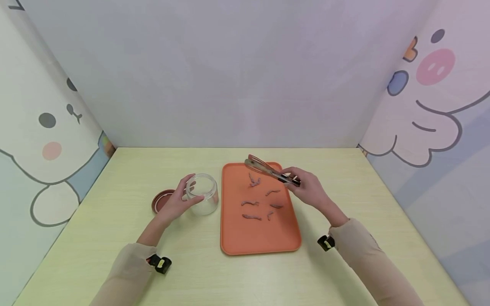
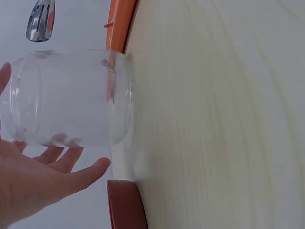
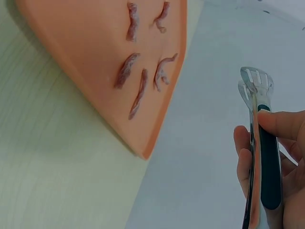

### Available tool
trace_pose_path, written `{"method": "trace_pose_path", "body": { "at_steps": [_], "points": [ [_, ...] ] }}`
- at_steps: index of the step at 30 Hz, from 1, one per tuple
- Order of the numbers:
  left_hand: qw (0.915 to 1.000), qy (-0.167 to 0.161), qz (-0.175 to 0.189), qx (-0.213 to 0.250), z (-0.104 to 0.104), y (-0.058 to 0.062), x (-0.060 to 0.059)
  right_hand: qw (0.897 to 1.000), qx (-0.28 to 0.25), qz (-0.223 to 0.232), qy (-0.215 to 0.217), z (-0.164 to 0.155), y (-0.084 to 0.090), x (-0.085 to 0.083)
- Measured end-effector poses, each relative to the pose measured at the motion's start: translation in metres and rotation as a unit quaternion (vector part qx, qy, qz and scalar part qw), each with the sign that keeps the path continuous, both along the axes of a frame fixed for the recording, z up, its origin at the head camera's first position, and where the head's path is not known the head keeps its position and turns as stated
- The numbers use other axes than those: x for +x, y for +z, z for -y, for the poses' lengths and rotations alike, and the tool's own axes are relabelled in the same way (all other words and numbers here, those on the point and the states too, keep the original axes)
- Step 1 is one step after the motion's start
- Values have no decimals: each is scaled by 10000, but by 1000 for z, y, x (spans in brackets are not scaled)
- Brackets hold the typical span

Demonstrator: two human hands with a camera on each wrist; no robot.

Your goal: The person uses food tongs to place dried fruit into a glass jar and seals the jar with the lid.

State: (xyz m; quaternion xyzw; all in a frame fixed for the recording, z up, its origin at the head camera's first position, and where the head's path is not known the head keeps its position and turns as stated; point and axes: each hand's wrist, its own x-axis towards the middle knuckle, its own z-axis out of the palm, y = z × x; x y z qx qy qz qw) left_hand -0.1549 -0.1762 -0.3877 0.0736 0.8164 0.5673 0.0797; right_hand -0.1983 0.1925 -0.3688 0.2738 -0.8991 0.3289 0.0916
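While our right hand [image 1: 308, 189] grips a pair of metal tongs [image 1: 269, 170] by the dark handle, fingers curled round it and thumb on top, our left hand [image 1: 177, 204] sits against a clear glass jar [image 1: 203, 193]. The left fingers are pretty much straight, cupping the jar's side rather than wrapping it. From the left wrist view the fingertips [image 2: 71, 160] seem to touch the glass, though honestly the glare makes it hard to be sure how firm that contact is.

The tongs stick out up and away from the right hand, tips hanging over the far end of an orange tray [image 1: 260, 242]. Their two arms sit close together with nothing between them. Just under and inboard of that hand, several brownish worm-like strips [image 1: 250, 203] lie scattered on the tray, none touching the tongs.

The jar stands upright on the pale wood surface [image 1: 115, 238], mouth open, right beside the tray's near edge as seen from the left hand. Behind the left hand, on its outer side, a reddish-brown lid [image 1: 160, 199] lies flat on the surface, partly hidden by the wrist. We've got beige sleeves [image 1: 126, 272] on both arms, each with a small black band at the cuff.
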Motion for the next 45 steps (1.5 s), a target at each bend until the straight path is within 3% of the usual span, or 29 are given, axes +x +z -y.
{"method": "trace_pose_path", "body": {
  "at_steps": [14,24,29,33,40,45],
  "points": [
    [10000,-37,-43,1,1,0,1,9980,596,-192,-88,-6,-34,10],
    [10000,-33,-91,-12,9,-27,-13,9951,941,-253,-192,-2,-52,11],
    [9999,-32,-151,18,10,-30,-14,9944,998,-279,-221,2,-55,12],
    [9999,-31,-112,44,9,-27,-13,9941,1020,-277,-250,4,-56,12],
    [9999,-55,-63,80,3,-5,-2,9940,1031,-253,-277,4,-57,12],
    [10000,-50,-14,67,0,2,2,9948,919,-291,-327,4,-57,12]
  ]
}}
